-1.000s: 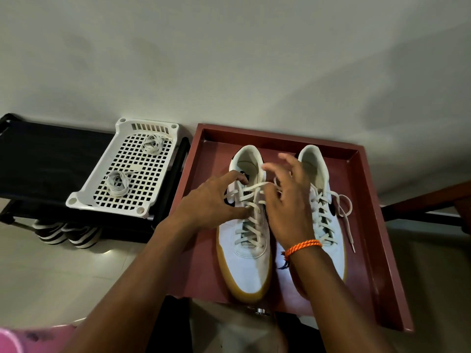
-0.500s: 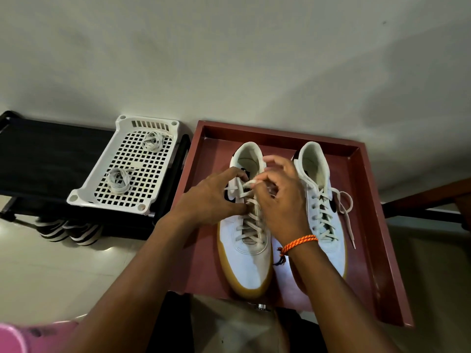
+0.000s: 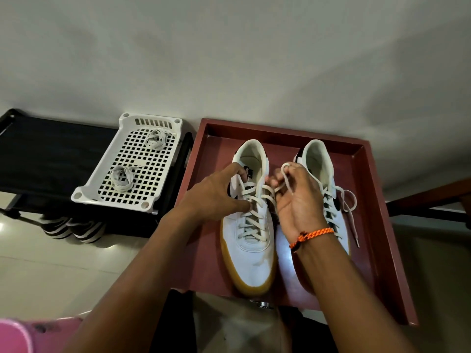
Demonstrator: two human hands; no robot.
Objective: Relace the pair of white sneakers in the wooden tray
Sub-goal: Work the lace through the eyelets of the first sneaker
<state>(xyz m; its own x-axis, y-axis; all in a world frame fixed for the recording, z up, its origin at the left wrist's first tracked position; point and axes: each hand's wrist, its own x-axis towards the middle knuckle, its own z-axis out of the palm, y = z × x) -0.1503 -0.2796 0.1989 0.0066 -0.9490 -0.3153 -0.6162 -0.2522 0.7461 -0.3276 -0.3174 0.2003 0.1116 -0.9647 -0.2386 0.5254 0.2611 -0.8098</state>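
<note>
The setting was a home entryway: a black shoe rack (image 3: 46, 159) held striped shoes (image 3: 74, 226) above a glossy tiled floor (image 3: 51, 271).

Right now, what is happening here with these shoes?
A person is working on the lace of the left white sneaker in the wooden tray. The left hand steadies the shoe at its eyelets, while the right hand pinches the loose lace end. The right sneaker is laced. Two spare lace bundles lie in the white basket.

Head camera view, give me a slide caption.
Right hand pulls a lace end from the left sneaker while left hand steadies it.
</note>
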